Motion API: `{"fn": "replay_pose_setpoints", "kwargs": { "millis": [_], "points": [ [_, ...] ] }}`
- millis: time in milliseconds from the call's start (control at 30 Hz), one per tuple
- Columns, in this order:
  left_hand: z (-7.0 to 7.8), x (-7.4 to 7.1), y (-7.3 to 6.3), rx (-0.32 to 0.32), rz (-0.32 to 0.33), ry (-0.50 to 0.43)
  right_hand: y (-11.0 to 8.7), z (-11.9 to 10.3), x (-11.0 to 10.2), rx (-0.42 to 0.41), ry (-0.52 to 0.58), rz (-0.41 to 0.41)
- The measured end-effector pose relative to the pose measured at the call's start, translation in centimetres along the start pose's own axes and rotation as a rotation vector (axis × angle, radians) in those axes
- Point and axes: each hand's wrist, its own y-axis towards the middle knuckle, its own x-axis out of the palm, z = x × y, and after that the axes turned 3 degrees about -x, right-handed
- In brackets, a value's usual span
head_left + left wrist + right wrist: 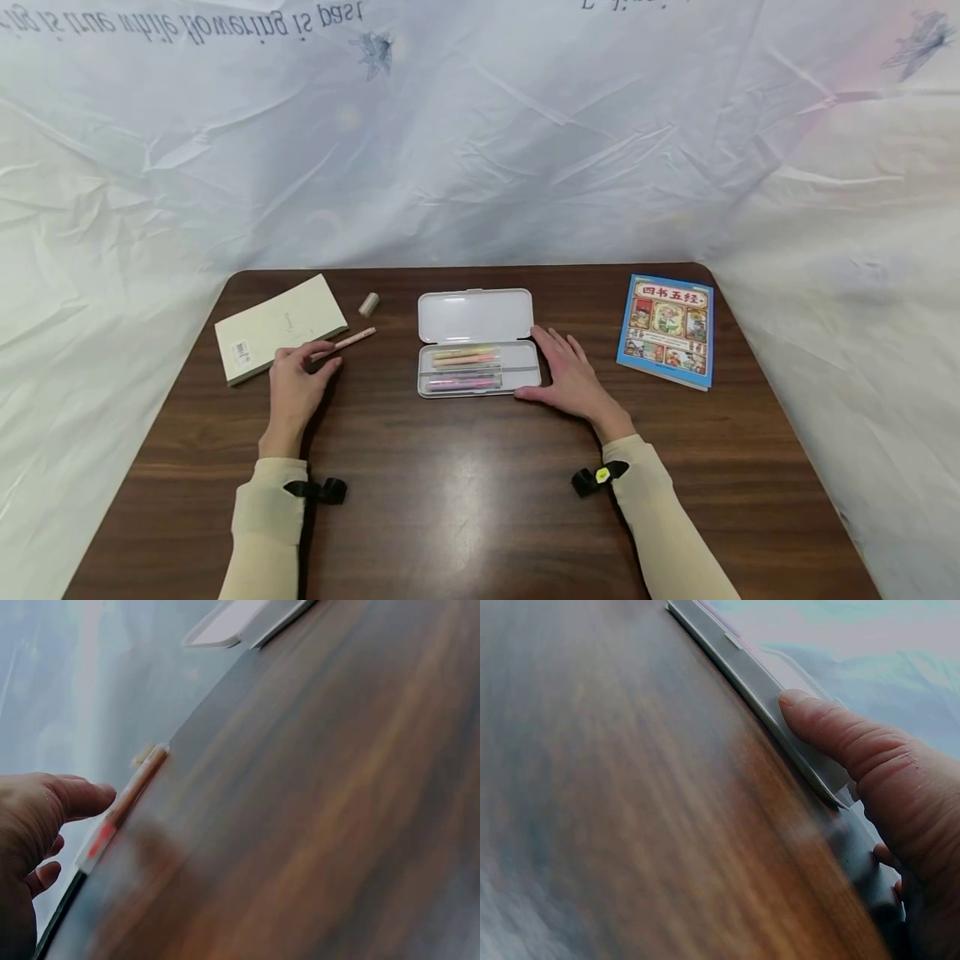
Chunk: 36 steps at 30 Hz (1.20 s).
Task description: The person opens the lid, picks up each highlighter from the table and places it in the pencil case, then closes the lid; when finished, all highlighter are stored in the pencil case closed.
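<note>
A slim pink pen (354, 338) lies on the table beside a cream book. My left hand (298, 383) is at the pen's near end, its index finger over it and its thumb apart in front. In the left wrist view the pen (135, 791) runs just past the thumb. An open white pencil case (475, 317), its lid tipped back, stands in the middle; several coloured pens (463, 382) lie in its two compartments. My right hand (570, 379) rests at the case's right side, fingers spread. Its thumb (817, 720) touches the front rim.
The cream book (281, 325) lies at the back left, with a small eraser-like block (368, 304) to its right. At the back right is a blue-bordered picture book (666, 329). Behind the brown table (450, 500) hangs a pale printed sheet (480, 167).
</note>
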Motion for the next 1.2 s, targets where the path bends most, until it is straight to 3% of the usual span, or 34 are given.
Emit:
{"fn": "replay_pose_setpoints", "kwargs": {
  "millis": [267, 533, 733, 1200],
  "points": [
    [-0.9, -0.7, -0.3, -0.007, -0.005, 0.007, 0.0, -0.1, 0.0, 0.009, -0.007, -0.007],
    [-1.6, -0.9, 0.0, -0.053, 0.074, 0.000, 0.1, -0.1, 0.0, 0.004, -0.009, -0.005],
    [-2.0, -0.8, 0.2, -0.046, 0.048, 0.008, 0.1, 0.0, 0.0, 0.005, -0.003, -0.001],
    [-1.6, -0.8, 0.1, -0.022, 0.063, 0.022, 0.0, 0.0, -0.1, 0.006, 0.000, 0.000]
  ]
}}
